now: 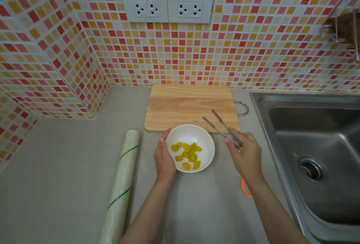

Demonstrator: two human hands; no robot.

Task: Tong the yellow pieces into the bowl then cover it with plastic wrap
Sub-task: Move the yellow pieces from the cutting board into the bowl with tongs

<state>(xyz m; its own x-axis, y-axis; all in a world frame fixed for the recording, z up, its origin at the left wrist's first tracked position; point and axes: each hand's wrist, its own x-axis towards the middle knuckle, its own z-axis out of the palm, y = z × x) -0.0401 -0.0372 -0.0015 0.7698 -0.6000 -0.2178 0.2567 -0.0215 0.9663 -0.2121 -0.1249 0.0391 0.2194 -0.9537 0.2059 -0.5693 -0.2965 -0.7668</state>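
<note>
Bowl (206,140) against left grip (164,156), tongs (220,125) in right grip (243,150)

— Inspector A: Cutting board (191,105): pale wood, visible grain, matt. Countertop (64,166): grey, smooth, matt.

— Inspector B: Confirmed. Bowl (208,142): white, glossy, looks ceramic. Tongs (220,125): thin grey metal, dull sheen. Sink (311,136): brushed steel, satin finish.

— Inspector A: Plastic wrap roll (121,185): translucent film, faint gloss. Wall tiles (233,53): small glazed mosaic, shiny. Yellow pieces (188,154): moist-looking, slight shine.
</note>
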